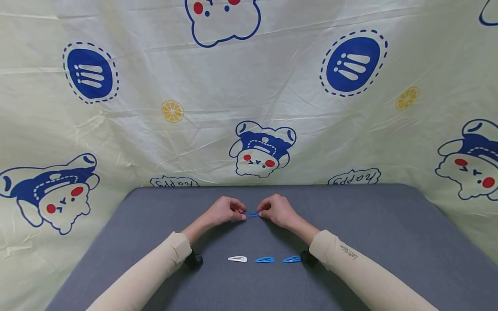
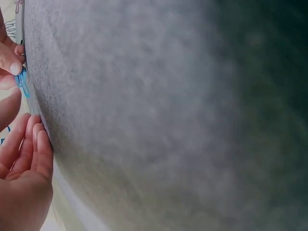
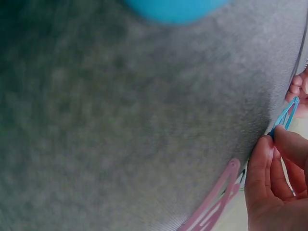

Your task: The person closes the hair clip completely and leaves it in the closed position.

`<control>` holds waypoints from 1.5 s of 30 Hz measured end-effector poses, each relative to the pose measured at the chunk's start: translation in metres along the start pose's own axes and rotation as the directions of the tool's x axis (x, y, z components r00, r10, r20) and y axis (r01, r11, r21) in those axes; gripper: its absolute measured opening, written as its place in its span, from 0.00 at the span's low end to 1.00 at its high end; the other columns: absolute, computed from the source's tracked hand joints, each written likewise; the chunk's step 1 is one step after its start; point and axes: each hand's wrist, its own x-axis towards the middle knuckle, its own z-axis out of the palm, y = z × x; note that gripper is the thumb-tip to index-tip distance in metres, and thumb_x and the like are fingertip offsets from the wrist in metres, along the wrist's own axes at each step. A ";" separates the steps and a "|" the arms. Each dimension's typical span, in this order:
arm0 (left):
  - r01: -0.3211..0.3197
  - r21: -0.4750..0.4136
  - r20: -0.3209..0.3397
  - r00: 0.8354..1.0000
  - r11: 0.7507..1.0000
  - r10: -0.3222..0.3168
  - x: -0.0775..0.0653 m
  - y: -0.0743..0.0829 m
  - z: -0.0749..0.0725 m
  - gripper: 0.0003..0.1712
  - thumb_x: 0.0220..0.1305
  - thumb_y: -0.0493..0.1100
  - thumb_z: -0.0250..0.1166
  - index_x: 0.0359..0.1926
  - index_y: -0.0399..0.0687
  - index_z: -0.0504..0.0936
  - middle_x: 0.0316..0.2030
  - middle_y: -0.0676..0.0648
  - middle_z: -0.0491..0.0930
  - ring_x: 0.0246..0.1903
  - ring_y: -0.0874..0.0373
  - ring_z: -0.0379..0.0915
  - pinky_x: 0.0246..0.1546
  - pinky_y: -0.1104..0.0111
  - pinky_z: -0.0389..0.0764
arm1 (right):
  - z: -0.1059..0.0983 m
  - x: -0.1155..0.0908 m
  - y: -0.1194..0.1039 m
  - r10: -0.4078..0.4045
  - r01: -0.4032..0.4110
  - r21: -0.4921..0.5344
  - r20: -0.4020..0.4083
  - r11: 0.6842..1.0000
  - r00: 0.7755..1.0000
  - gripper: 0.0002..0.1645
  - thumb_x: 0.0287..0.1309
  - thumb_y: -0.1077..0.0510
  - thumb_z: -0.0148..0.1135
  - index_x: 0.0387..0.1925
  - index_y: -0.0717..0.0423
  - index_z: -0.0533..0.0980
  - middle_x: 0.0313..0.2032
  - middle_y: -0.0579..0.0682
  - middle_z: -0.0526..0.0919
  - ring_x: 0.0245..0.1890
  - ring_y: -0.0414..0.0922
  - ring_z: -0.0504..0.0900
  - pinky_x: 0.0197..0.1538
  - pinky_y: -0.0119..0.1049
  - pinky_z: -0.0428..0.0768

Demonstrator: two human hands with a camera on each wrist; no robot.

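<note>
A blue snap hair clip is pinched by its right end between the thumb and fingers of my right hand. Its narrow tip points toward my left hand, which hovers just beside it. In the left wrist view, the left thumb stands apart from the fingers, and nothing lies between them. The right wrist view shows the held clip slanting up from the right fingertips, the left fingers beyond its tip.
Nearer on the grey table lie a white hair clip and two blue ones, in a row between the forearms. The right wrist view also catches a pink hair clip. A patterned cloth hangs behind the table.
</note>
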 end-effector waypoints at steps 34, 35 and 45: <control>-0.048 -0.067 -0.120 0.992 0.997 0.040 -0.031 0.027 -0.012 0.19 0.59 0.41 0.72 0.51 0.40 0.83 0.46 0.42 0.83 0.42 0.55 0.76 0.49 0.58 0.77 | -0.019 -0.035 -0.014 -0.077 0.105 0.175 -0.162 0.979 0.984 0.04 0.64 0.61 0.65 0.38 0.50 0.82 0.34 0.44 0.82 0.34 0.46 0.77 0.40 0.39 0.78; -0.053 -0.061 -0.122 0.992 0.997 0.045 -0.032 0.028 -0.011 0.19 0.59 0.41 0.72 0.51 0.41 0.83 0.46 0.42 0.83 0.42 0.55 0.76 0.49 0.58 0.77 | -0.019 -0.037 -0.015 -0.082 0.112 0.176 -0.170 0.978 0.982 0.04 0.64 0.61 0.65 0.38 0.50 0.82 0.34 0.44 0.82 0.34 0.45 0.77 0.40 0.39 0.79; -0.103 -0.065 -0.145 0.985 0.992 0.093 -0.045 0.041 -0.005 0.18 0.59 0.43 0.73 0.50 0.45 0.84 0.46 0.45 0.82 0.45 0.53 0.77 0.50 0.59 0.77 | -0.025 -0.059 -0.020 -0.114 0.155 0.172 -0.228 0.973 0.967 0.05 0.63 0.61 0.65 0.40 0.50 0.82 0.35 0.44 0.81 0.35 0.44 0.78 0.43 0.40 0.79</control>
